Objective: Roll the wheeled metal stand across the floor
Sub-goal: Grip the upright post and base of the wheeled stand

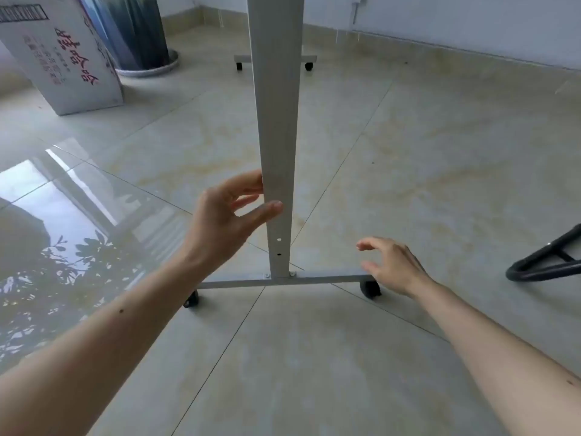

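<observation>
The grey metal stand (pixel 276 121) rises upright in the middle of the view, its post bolted to a cross foot (pixel 245 282) with two black casters, one at the left end (pixel 191 299) and one at the right end (pixel 370 288). A second foot with casters (pixel 309 62) shows farther back. My left hand (pixel 229 215) is at the post's left side, thumb and fingertips touching it, fingers loosely curled. My right hand (pixel 393 265) hovers open just above the right end of the near foot, holding nothing.
A white cardboard box (pixel 67 55) with printed characters stands at the back left, beside a tall dark planter (pixel 141 33) on a saucer. A black curved metal frame (pixel 547 262) lies on the floor at the right edge. Glossy tiled floor (pixel 424 152) runs to the back wall.
</observation>
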Action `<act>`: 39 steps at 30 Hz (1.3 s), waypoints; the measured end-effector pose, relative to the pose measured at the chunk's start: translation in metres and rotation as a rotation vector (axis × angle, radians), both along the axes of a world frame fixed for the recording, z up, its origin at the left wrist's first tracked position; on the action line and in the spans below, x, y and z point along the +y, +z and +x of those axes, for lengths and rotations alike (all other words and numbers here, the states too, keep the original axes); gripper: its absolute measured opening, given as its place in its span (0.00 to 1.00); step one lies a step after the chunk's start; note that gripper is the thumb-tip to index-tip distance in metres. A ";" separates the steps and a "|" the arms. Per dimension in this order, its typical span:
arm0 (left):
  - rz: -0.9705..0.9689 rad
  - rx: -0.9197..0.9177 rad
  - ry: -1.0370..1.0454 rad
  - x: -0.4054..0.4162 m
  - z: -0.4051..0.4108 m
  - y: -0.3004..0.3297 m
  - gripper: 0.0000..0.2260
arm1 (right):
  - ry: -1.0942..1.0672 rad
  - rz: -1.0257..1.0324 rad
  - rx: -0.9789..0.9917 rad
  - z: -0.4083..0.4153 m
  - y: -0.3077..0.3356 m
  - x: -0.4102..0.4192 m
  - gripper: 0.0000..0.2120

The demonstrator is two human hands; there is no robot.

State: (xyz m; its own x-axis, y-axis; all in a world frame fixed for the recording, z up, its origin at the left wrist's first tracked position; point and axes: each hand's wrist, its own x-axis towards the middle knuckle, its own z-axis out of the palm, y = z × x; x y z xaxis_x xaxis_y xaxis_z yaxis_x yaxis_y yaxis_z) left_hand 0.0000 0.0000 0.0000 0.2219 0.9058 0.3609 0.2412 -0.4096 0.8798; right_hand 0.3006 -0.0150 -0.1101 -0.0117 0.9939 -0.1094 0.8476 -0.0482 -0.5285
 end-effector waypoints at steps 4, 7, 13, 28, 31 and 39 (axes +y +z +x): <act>0.022 -0.016 0.050 0.008 0.000 -0.010 0.16 | 0.135 -0.179 -0.364 0.014 -0.021 0.002 0.28; 0.061 -0.028 0.059 0.012 0.001 -0.011 0.15 | 0.249 -0.206 -0.513 0.022 -0.033 0.006 0.21; 0.112 -0.011 0.055 0.014 0.001 -0.013 0.17 | 0.302 -0.247 -0.524 0.022 -0.043 0.011 0.13; 0.152 -0.027 0.065 0.009 0.004 -0.013 0.19 | 0.306 -0.224 -0.552 0.020 -0.064 0.016 0.26; 0.156 -0.031 0.086 0.009 0.004 -0.014 0.18 | 0.298 -0.214 -0.556 0.021 -0.067 0.017 0.26; 0.106 -0.036 0.046 0.009 0.000 -0.013 0.17 | 0.296 -0.082 -0.598 0.014 -0.066 0.014 0.25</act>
State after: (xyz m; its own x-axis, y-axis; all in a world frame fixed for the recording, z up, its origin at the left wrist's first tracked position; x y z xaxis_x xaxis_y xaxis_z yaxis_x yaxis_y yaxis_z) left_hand -0.0003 0.0092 -0.0130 0.1660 0.8712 0.4620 0.2308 -0.4898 0.8407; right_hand 0.3150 -0.0012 -0.1758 -0.1965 0.9463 -0.2566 0.9769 0.2115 0.0318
